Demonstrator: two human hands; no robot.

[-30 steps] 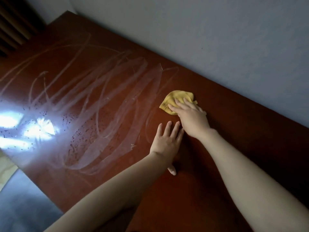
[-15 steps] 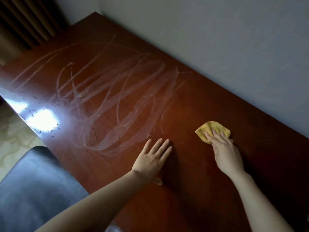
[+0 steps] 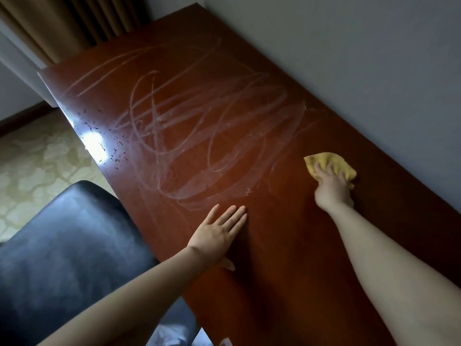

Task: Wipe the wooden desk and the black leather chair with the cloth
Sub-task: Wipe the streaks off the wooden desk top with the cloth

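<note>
- A long, dark red-brown wooden tabletop (image 3: 287, 245) is seen running from the near right to the far left. Its long far side is set against a plain grey wall (image 3: 349, 58).
- A black leather chair (image 3: 62, 245) is seen at the lower left, pushed up close to the near edge of the tabletop. Part of it is hidden by the left arm.
- A pale floor (image 3: 37, 166) with a flower pattern is seen past the chair, on the left.
- A brown curtain (image 3: 74, 23) is hung at the top left, behind the far end of the tabletop.
- Big, curly wet marks (image 3: 199, 136) are spread over the middle and far part of the tabletop.
- The left hand (image 3: 217, 236) is laid flat on the tabletop near its front edge. Its fingers (image 3: 234, 216) are kept straight and close together, and nothing is held by them.
- The right hand (image 3: 331, 188) is placed on top of the cloth, well apart from the left hand. Its fingers (image 3: 318, 169) are bent down over the cloth, which is gripped and pressed onto the wood.
- The yellow cloth (image 3: 329, 161) is bunched up on the tabletop near the wall side, just right of the wet marks.
- A bright spot of light (image 3: 94, 143) is seen at the left edge of the tabletop.
- Small dark drops (image 3: 114, 151) are scattered around the bright spot.
</note>
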